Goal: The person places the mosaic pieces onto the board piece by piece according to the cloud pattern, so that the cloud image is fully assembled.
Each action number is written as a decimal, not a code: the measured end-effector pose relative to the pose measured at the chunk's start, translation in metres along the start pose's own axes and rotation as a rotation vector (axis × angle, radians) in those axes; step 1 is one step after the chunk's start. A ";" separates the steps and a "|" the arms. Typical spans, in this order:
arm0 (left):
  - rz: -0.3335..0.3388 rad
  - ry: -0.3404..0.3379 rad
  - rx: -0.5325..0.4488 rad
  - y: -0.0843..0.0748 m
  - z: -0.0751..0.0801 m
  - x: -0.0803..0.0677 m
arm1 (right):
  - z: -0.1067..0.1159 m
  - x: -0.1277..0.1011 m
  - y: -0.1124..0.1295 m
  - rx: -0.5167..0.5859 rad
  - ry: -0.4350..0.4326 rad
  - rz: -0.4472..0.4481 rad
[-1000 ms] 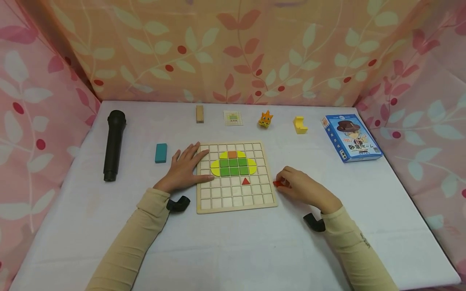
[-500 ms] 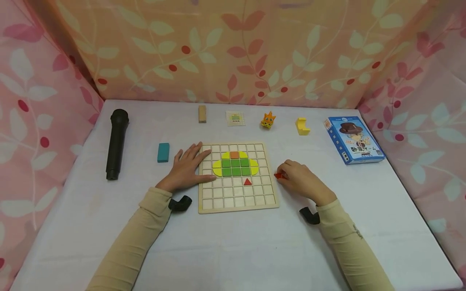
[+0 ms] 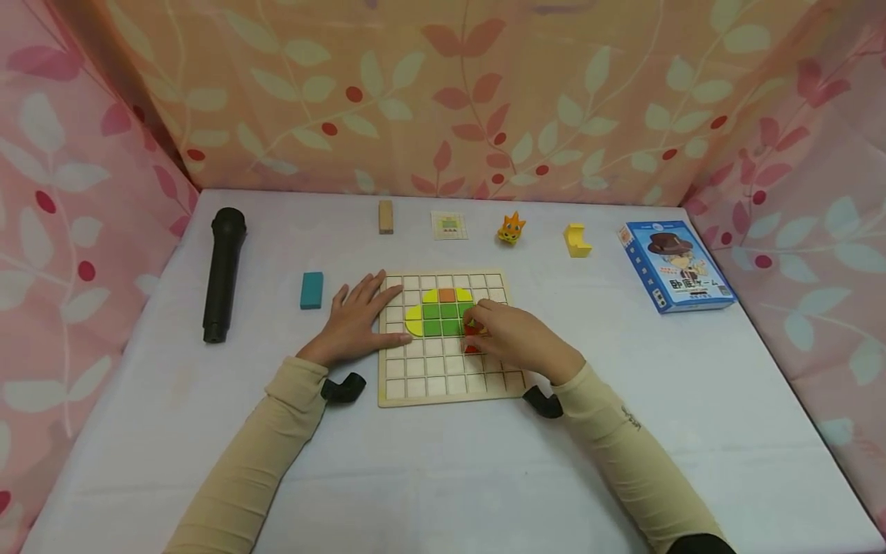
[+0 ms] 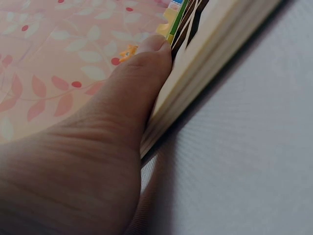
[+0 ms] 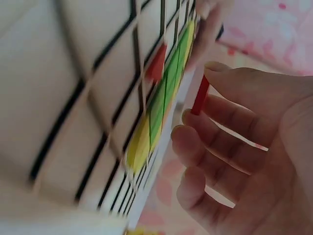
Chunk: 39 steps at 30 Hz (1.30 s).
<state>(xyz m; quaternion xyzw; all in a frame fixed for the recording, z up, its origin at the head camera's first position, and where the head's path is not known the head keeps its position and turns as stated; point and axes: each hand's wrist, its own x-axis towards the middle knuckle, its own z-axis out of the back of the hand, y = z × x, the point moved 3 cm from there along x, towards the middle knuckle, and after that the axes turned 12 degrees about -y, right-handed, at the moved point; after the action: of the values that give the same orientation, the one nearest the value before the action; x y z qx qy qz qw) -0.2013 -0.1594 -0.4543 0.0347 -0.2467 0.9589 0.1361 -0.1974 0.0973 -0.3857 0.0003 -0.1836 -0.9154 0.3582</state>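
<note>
- Covering part of the wooden grid board [image 3: 450, 388], the right hand [image 3: 515, 342] hides the yellow end of the green-and-yellow tile pattern [image 3: 436, 319].
- Its fingers pinch a thin red piece [image 5: 200, 95], seen edge-on in the right wrist view, just above the board; from the head view only a sliver [image 3: 472, 328] shows.
- A red triangle [image 5: 156, 63] lies in a cell, half hidden from above.
- The left hand [image 3: 353, 319] lies flat, fingers straight, pressing the board's left edge on the bench [image 3: 415, 477].
- The left wrist view is mostly thumb and board edge.
</note>
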 end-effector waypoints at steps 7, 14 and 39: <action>-0.001 0.001 -0.001 -0.004 0.003 -0.001 | -0.016 0.010 0.016 -0.045 0.072 0.014; -0.002 -0.009 0.001 -0.004 0.003 -0.001 | -0.020 0.012 0.019 -0.048 0.076 0.019; 0.008 -0.002 0.003 -0.005 0.004 -0.001 | 0.001 -0.005 0.002 0.036 0.052 0.030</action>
<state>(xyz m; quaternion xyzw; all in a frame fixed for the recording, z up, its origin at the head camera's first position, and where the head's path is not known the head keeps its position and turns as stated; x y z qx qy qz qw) -0.1990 -0.1577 -0.4490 0.0349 -0.2454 0.9598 0.1318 -0.1922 0.0995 -0.3849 0.0278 -0.1906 -0.9061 0.3766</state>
